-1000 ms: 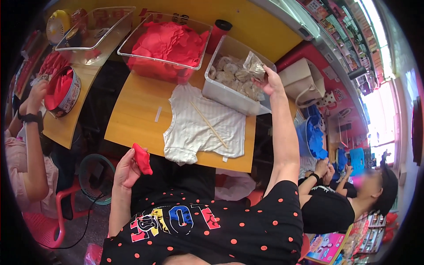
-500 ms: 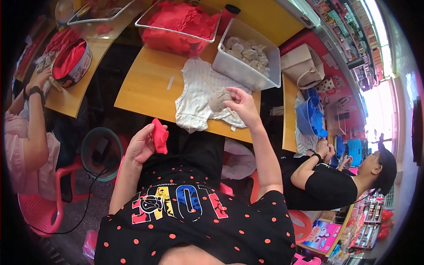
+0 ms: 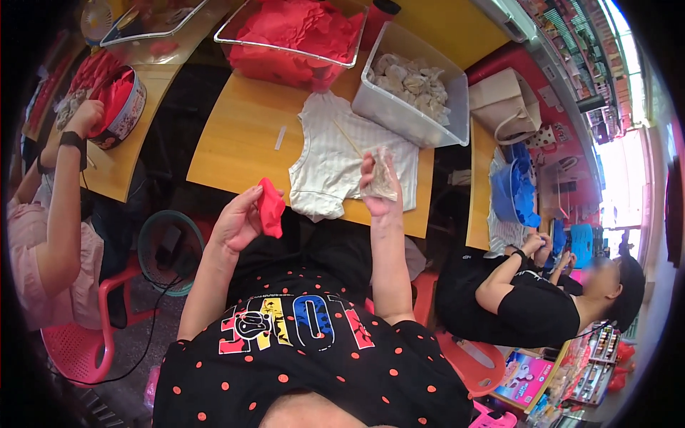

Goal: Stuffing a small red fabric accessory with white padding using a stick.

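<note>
In my left hand (image 3: 239, 221), a soft red piece (image 3: 270, 205), limp and folded, is pinched between thumb and fingers above my lap. My right hand (image 3: 382, 205) is turned palm up over the table. Its fingers curl around a small clear bag (image 3: 382, 175) with beige contents, which covers part of the palm. Beneath that hand lies a white striped sleeveless garment (image 3: 315, 160), spread flat. A thin wooden stick (image 3: 348, 138) rests on the cloth beside my right fingers.
Beyond the garment stand a clear bin (image 3: 285, 44) of red pieces and a whitish bin (image 3: 410, 118) of beige bundles. A short pale strip (image 3: 280, 138) lies on the yellow table (image 3: 235, 143). One person works on each side; a round basket (image 3: 146, 250) stands at left.
My right hand has turned from a pinch over the garment to palm up, nearer me, with the bag in it. The left hand and red piece have shifted slightly right and upward.
</note>
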A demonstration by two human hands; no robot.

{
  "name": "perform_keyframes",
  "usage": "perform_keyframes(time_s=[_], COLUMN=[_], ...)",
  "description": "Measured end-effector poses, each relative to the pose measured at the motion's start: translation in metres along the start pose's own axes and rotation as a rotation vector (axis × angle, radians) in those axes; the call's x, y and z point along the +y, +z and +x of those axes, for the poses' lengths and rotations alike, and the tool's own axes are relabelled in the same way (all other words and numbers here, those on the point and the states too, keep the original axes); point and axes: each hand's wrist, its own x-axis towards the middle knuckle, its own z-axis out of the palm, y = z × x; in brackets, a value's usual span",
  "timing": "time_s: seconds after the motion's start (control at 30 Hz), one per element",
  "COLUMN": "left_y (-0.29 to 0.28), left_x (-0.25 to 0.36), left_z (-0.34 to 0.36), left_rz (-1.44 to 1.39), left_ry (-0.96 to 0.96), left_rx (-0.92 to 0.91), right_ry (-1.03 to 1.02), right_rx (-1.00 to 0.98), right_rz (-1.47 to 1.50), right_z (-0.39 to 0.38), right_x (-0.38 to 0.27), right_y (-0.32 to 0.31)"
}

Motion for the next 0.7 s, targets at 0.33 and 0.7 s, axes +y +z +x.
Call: perform_keyframes(time_s=[0.33, 0.7], left_y=[0.007, 0.014], left_x=[0.021, 0.006], left_z=[0.040, 0.038], left_rz=[-0.038, -0.041], left_ry=[-0.005, 0.079], left_rx=[-0.043, 0.025], right_ry=[-0.097, -0.366], right_rx=[0.081, 0.083], right_rz=[-0.842, -0.987], right_z=[-0.015, -0.014], right_x=[0.055, 0.103], right_y=[0.051, 0.058])
